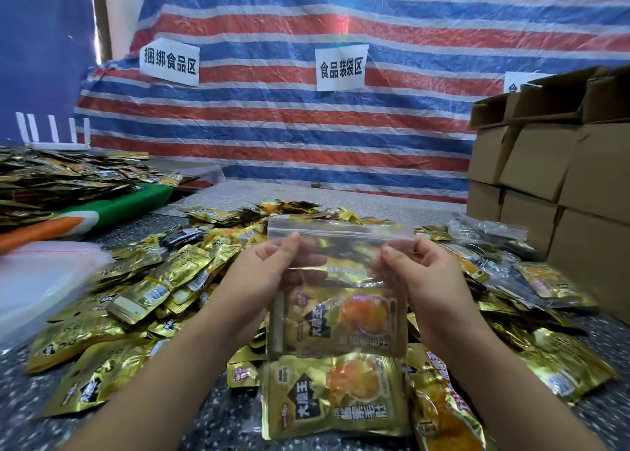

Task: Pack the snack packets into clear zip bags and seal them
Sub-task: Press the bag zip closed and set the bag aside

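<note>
Two hands: we hold one zip bag [337, 280] up over the table [211, 413].
Left hand [262, 273]: our fingers pinch the bag's left edge.
Bag: soft, light, slippery; we think holding near the zip strip works best.
Inside: gold snack packets [347, 317], count unclear.
Right hand [419, 276]: our fingers pinch the right edge.
Loose packets [163, 280]: too many to count.

Packing workshop: stacked cardboard boxes [559, 164], zone signs [341, 68], striped tarpaulin [341, 14].
</note>
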Tool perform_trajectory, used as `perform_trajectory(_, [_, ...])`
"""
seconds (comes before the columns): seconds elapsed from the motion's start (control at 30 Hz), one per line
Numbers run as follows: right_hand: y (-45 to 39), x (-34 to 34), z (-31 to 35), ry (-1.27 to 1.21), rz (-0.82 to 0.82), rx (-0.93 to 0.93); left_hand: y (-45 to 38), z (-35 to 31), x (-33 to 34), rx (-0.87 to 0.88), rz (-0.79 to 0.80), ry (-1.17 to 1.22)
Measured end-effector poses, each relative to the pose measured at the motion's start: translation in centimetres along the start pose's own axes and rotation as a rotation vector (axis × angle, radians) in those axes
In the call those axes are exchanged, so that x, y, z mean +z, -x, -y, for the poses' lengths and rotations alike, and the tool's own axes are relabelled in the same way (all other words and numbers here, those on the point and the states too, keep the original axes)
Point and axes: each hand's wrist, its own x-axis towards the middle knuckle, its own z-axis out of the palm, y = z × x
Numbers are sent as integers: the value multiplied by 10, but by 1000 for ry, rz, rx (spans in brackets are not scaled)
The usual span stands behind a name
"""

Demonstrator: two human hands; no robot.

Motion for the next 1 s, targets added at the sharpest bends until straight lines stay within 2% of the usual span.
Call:
perform_trajectory(0.1, [-1, -4, 0, 8, 12, 6, -1, 0, -1, 23, -6, -26])
perform_trajectory(0.27, [-6, -6, 0, -37, 5, 20, -5, 6, -7, 77, -165, -38])
perform_trajectory(0.37, [-7, -8, 1, 11, 20, -37, -6, 10, -6, 84, -144, -53])
perform_trajectory(0.47, [-6, -11, -1, 268, 1, -185, -6, 11, -4, 93, -105, -59])
perform_trajectory(0.57, [-5, -10, -4, 528, -88, -457, -6, 11, -3, 99, -90, -84])
perform_trajectory(0.7, [-4, -10, -8, 641, -99, -668, -5, 12, -3, 135, -133, -62])
perform_trajectory(0.87, [-4, -15, -3, 737, -48, -643, -3, 13, -4, 161, -175, -56])
perform_trajectory(0.93, [-2, -16, 3, 867, -8, -612, -1, 13, -2, 157, -163, -58])
perform_trajectory(1.0, [-1, -13, 15, 1074, 98, -531, 0, 11, 0, 155, -155, -37])
